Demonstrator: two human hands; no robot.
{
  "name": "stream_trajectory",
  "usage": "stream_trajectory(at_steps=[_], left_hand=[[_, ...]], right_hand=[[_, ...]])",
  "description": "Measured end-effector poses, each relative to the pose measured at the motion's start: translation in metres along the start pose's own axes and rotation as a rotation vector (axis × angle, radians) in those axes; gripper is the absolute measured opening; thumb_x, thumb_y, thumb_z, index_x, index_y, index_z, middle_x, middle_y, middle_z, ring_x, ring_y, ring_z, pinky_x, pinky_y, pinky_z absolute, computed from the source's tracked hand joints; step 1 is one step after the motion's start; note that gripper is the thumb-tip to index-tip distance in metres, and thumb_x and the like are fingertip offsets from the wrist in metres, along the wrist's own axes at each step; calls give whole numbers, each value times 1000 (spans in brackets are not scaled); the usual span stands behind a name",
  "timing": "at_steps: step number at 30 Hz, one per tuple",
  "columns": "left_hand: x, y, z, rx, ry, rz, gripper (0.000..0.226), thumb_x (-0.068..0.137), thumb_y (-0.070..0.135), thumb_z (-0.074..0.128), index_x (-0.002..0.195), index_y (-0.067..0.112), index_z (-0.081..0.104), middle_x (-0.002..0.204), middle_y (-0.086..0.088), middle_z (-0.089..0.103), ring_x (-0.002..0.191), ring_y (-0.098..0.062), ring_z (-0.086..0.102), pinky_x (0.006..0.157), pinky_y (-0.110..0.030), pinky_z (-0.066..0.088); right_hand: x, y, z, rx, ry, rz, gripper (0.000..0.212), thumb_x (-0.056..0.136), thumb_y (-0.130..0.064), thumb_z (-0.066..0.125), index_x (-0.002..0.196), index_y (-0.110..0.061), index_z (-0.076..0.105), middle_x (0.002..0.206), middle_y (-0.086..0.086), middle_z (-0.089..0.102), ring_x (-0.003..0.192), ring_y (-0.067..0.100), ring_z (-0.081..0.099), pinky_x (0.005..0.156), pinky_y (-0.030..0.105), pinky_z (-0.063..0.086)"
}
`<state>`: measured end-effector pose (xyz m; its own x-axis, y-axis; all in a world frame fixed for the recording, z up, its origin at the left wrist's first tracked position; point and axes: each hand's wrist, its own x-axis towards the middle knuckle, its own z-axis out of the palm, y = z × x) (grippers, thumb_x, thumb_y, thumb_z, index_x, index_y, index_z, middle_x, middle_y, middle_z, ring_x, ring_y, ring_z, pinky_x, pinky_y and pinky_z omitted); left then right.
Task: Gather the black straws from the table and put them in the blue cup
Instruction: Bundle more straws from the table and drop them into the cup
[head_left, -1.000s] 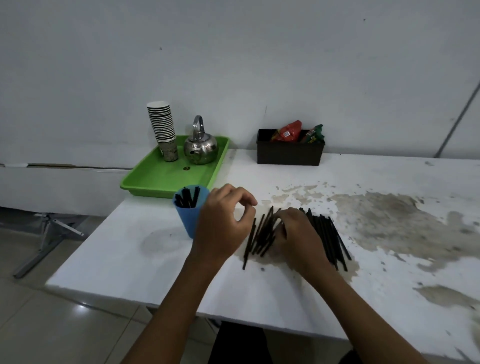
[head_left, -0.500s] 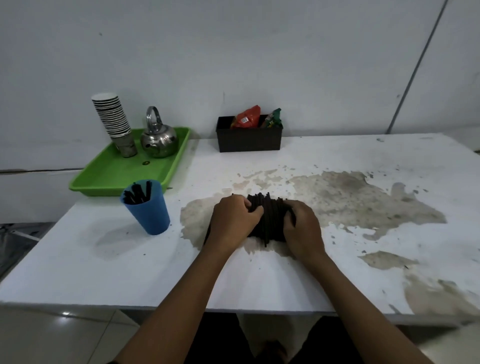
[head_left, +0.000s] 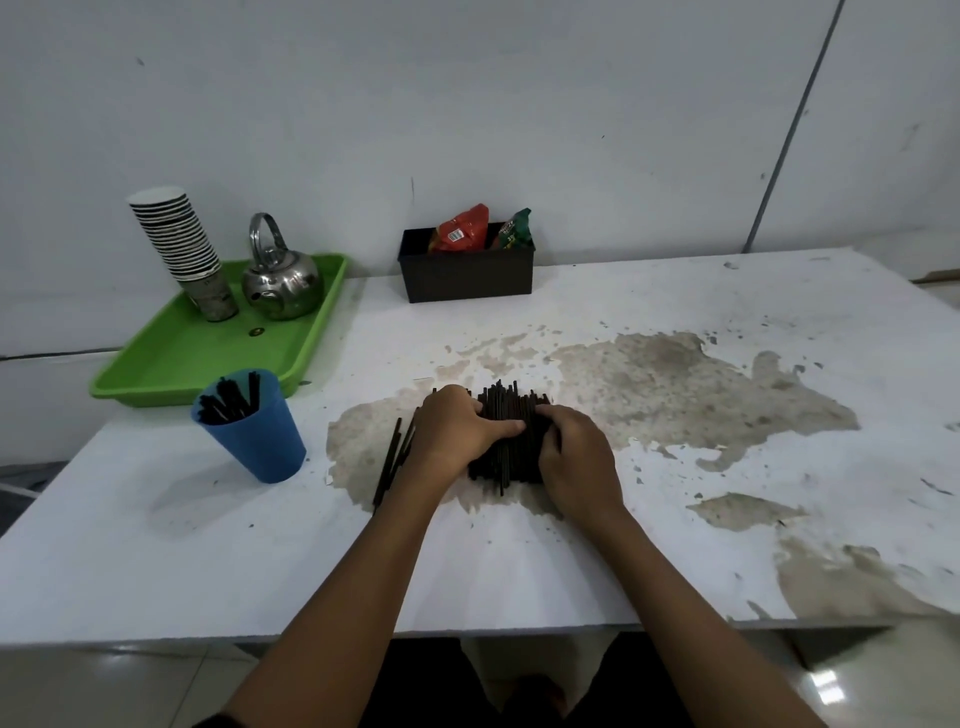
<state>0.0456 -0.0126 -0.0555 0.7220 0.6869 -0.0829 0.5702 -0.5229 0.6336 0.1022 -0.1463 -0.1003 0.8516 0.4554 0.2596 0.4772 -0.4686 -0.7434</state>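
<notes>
Black straws (head_left: 506, 441) lie bunched on the desk (head_left: 156, 545) between both hands, the left hand (head_left: 457, 431) and right hand (head_left: 574, 457) cupped against the pile's sides. A few strays (head_left: 392, 462) sit just left. Gathering looks underway; next they'd need lifting together toward the blue cup (head_left: 252, 426), well left.

canteen corner: kettle (head_left: 282, 283), stacked cups (head_left: 176, 234)
</notes>
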Motion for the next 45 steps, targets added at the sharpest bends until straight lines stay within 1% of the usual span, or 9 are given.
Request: stream_trajectory(at_steps=[5, 9, 13, 19, 27, 33, 36, 41, 45], left_hand=[[4, -6, -3, -47, -32, -17, 46, 66, 54, 83, 90, 16, 73, 82, 2, 73, 75, -14, 70, 59, -25, 49], [4, -10, -4, -105, -19, -5, 39, 71, 48, 84, 88, 16, 68, 84, 4, 69, 80, -12, 66, 72, -28, 54], [-1, -13, -9, -186, -30, 21, 29, 75, 38, 83, 65, 27, 58, 70, 6, 67, 71, -12, 67, 81, -35, 58], [-1, -33, -12, -377, -68, 70, 18, 77, 34, 83, 88, 22, 76, 83, 2, 78, 80, -12, 75, 85, -39, 60], [-7, -46, -30, -534, -147, 124, 29, 97, 32, 60, 105, 6, 70, 89, 0, 72, 82, -13, 72, 90, -41, 57], [-5, -57, -60, -735, -150, 134, 18, 105, 22, 44, 109, 26, 62, 86, 2, 53, 71, -12, 58, 79, -36, 55], [0, -63, -75, -812, -40, 143, 21, 107, 18, 39, 106, 26, 59, 85, 2, 47, 64, -9, 46, 64, -28, 48], [9, -86, -83, -795, 217, 223, 23, 107, 16, 35, 103, 29, 54, 77, 9, 46, 57, -4, 40, 58, -23, 40], [10, -106, -72, -775, 269, 211, 20, 107, 22, 37, 104, 31, 54, 75, 9, 46, 56, -8, 36, 54, -27, 35]], right_hand=[[0, 0, 2, -4, -2, 7, 40, 92, -5, 40, 128, -12, 58, 129, 5, 60, 118, 18, 52, 90, 20, 36], [-1, -1, 2, -8, -11, 8, 41, 93, -6, 39, 129, -12, 56, 131, 5, 58, 120, 18, 51, 92, 20, 36], [-2, -1, 2, -14, -24, 3, 41, 92, -7, 39, 130, -12, 55, 133, 5, 56, 122, 18, 49, 98, 27, 39], [-5, -1, 4, -36, -36, -30, 45, 91, -4, 39, 133, -12, 52, 136, 3, 52, 126, 15, 44, 100, 23, 36], [0, -9, -2, 80, 36, -94, 44, 88, 2, 40, 126, -14, 57, 127, 0, 57, 121, 14, 46, 100, 21, 34], [13, -49, 7, 210, -68, -89, 49, 90, 5, 37, 128, -16, 58, 134, -2, 56, 123, 4, 44, 101, 9, 27], [16, -68, 14, 259, -158, -102, 51, 90, 2, 35, 127, -23, 59, 129, -3, 60, 98, 8, 55, 92, 22, 42], [14, -92, 30, 309, -291, -142, 52, 91, 7, 33, 129, -20, 58, 107, -1, 60, 54, -8, 45, 58, 6, 34], [14, -106, 42, 295, -329, -152, 53, 90, 10, 33, 128, -17, 58, 77, -21, 44, 52, -12, 50, 53, 7, 35]])
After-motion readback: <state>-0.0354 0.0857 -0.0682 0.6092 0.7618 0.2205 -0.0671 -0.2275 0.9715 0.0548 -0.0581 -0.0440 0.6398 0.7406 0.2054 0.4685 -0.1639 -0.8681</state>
